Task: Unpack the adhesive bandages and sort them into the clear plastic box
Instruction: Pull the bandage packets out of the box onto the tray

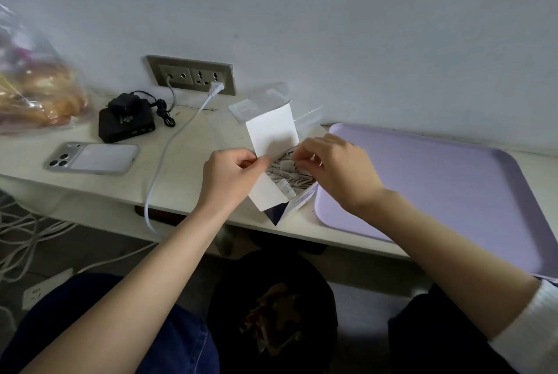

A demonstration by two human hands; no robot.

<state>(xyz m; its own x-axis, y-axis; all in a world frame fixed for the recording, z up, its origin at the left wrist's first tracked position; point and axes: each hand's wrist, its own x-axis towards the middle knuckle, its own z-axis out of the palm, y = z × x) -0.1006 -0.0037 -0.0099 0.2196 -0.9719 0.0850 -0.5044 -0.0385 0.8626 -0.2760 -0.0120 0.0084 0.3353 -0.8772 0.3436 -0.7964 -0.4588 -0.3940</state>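
Observation:
A white cardboard bandage carton (pixel 273 132) stands open near the desk's front edge, its lid flap raised. Several wrapped adhesive bandages (pixel 291 178) fill it. My left hand (pixel 231 174) pinches the carton's left flap edge. My right hand (pixel 335 166) reaches into the carton from the right, fingertips pinching the bandages at the top. Behind the carton lies the clear plastic box (pixel 265 101), partly hidden by the raised flap.
A lilac tray (pixel 453 189) lies at the right. To the left are a phone (pixel 90 158), a black device with an adapter (pixel 126 122), a plastic bag (pixel 33 92), and a white cable (pixel 169 147) from the wall socket (pixel 190 74). A dark bin (pixel 271 313) stands below.

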